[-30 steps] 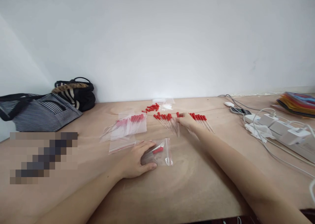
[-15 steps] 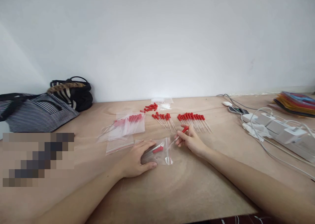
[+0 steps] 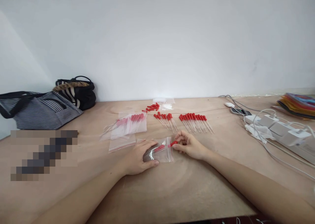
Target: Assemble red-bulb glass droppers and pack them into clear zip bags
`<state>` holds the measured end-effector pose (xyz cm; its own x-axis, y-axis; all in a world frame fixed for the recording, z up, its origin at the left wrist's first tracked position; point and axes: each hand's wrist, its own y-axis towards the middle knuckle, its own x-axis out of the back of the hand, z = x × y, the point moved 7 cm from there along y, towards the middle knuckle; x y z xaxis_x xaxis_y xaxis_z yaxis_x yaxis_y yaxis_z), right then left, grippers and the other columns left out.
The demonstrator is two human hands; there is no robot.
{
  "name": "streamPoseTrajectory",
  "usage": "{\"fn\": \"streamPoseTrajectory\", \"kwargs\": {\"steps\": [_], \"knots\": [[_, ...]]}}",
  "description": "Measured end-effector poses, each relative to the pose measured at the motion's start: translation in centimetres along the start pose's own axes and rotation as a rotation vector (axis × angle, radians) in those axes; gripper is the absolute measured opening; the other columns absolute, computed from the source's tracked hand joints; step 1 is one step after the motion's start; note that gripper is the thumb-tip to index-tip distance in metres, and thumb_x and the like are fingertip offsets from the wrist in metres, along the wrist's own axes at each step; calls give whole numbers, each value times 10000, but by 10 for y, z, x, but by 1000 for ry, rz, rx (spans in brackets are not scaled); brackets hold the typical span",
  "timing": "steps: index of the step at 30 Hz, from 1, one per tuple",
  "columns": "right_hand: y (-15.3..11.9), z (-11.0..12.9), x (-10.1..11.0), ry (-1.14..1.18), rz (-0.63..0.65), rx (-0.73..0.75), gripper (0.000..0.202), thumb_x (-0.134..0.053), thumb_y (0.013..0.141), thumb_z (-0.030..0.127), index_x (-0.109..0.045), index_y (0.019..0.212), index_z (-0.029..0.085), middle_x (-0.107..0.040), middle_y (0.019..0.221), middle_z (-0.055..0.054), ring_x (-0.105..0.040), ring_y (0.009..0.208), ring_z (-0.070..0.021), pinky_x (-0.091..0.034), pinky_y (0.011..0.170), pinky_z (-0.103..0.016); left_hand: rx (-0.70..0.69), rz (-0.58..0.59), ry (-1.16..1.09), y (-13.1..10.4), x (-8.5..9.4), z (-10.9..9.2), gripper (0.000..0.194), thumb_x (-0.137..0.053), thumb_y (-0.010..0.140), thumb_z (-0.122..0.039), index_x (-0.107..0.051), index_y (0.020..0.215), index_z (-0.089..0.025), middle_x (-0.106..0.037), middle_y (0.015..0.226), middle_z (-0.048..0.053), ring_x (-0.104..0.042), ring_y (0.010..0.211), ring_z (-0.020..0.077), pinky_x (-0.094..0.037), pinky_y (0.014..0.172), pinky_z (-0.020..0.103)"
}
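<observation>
A clear zip bag (image 3: 165, 155) lies on the table with a red-bulbed dropper (image 3: 159, 148) inside it. Spread across the bag's left part, my left hand (image 3: 139, 158) presses it down with the fingers outstretched. Another dropper (image 3: 174, 143) is pinched by its red bulb in my right hand (image 3: 188, 145), at the bag's right-hand mouth. Its tube points left into the bag; the bulb is outside. Beyond my hands, several droppers lie in a middle group (image 3: 167, 117) and a right group (image 3: 194, 118).
Left of centre are overlapping clear bags (image 3: 128, 128), some with droppers inside. Loose red bulbs (image 3: 153, 107) and a bag of white tubes (image 3: 166, 106) lie near the wall. A power strip with chargers (image 3: 283, 127) and cables is at right, a striped bag (image 3: 46, 111) at left.
My right hand has moved left and slightly down, bringing the dropper's tube into the bag. My left hand stays on the bag. The view has shifted slightly.
</observation>
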<state>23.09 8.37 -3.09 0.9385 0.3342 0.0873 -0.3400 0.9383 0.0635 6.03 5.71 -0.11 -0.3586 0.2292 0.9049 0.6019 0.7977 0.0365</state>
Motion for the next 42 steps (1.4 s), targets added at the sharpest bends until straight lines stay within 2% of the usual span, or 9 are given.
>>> {"fn": "streamPoseTrajectory", "kwargs": {"steps": [4,8,12,16,20,23,26,34,42], "knots": [[1,-5,-9,-70,82,-38,311,-712,591,372,-532,747,173,-562,570,42,-449,441,-54,-359,419,-177,2,-14,-12,0,1,0,577,-565,732,-473,-424,1239,-236,-459,1302,78,-409,1185,271,-337,975,434],[1,-5,-22,-101,189,-47,287,-630,673,415,-596,823,173,-626,688,3,-419,408,-42,-341,367,-167,11,-3,-5,0,0,0,582,-560,735,-471,-425,1243,-221,-452,1309,89,-398,1196,275,-332,979,438],[2,0,-30,-231,215,23,172,-608,703,336,-643,725,169,-582,570,24,-400,408,-44,-321,386,-168,18,10,7,0,-1,0,597,-559,735,-472,-421,1245,-196,-445,1314,106,-388,1205,273,-321,986,443],[7,1,-25,-295,83,79,152,-661,643,305,-623,600,164,-577,561,23,-473,492,-68,-372,475,-186,9,1,-5,0,0,0,590,-560,734,-472,-420,1245,-212,-451,1312,93,-394,1202,274,-327,982,447],[22,-5,-3,-324,32,-58,178,-671,605,320,-608,645,158,-594,580,19,-480,452,-72,-373,421,-187,16,12,-2,-1,-1,0,593,-556,738,-474,-419,1249,-207,-448,1314,94,-388,1206,274,-310,995,453],[41,7,42,-548,-296,-55,76,-610,635,233,-598,644,158,-616,628,3,-537,530,-94,-418,504,-199,11,19,-6,-1,-2,1,594,-545,744,-485,-411,1255,-214,-441,1321,84,-378,1214,271,-293,1007,460],[63,12,66,-633,-452,-73,49,-578,630,200,-579,604,159,-621,666,-26,-577,662,-138,-431,630,-230,10,22,-1,0,-3,2,591,-534,751,-487,-401,1262,-221,-423,1336,79,-361,1228,270,-284,1012,464],[108,-1,54,-700,-510,-209,142,-628,542,236,-522,482,164,-595,591,-74,-587,656,-215,-420,591,-278,9,21,-5,-1,-3,2,596,-530,752,-499,-410,1259,-209,-430,1331,86,-354,1232,280,-279,1014,473],[107,2,54,-541,-510,-214,175,-612,590,270,-502,501,167,-530,503,-20,-568,601,-180,-411,532,-253,16,34,-4,-2,-3,2,600,-528,758,-491,-404,1265,-197,-418,1339,89,-346,1236,278,-294,1009,463]]}}
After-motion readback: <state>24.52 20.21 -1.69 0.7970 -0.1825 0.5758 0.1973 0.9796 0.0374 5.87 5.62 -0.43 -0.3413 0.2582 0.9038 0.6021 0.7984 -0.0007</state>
